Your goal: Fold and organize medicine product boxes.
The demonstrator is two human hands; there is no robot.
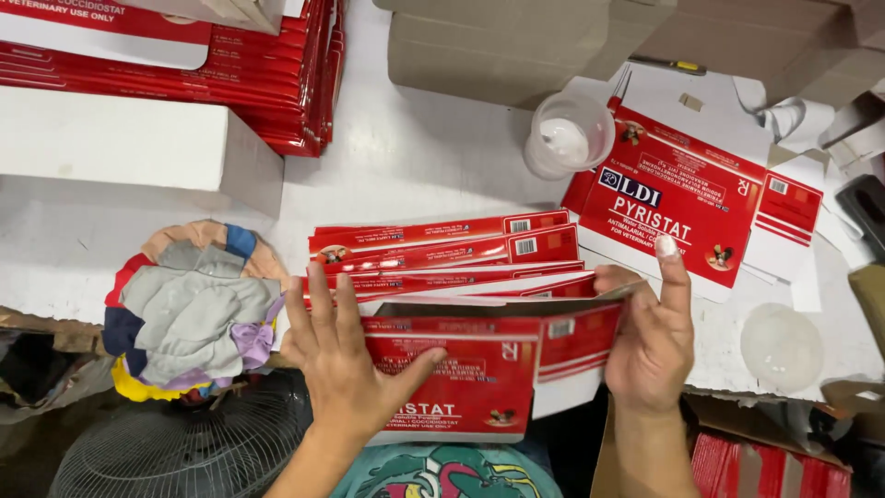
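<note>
Head view. The red and white flat carton (479,369) lies at the near edge of the white table (406,157), its lower edge overhanging; part of its face is hidden under the left hand (346,355). That hand lies flat on the carton, fingers spread and pointing away, thumb angled right. The right hand (650,337) grips the carton's right end, thumb on top, index finger raised with a white smear at its tip; its other fingers are hidden beneath. Just behind, a fanned row of folded cartons (442,249). A plastic cup of white paste (567,134) stands near an unfolded carton blank (682,198). A rag bundle (189,309) lies left. The stacked cartons (267,74) are cut off at the top.
</note>
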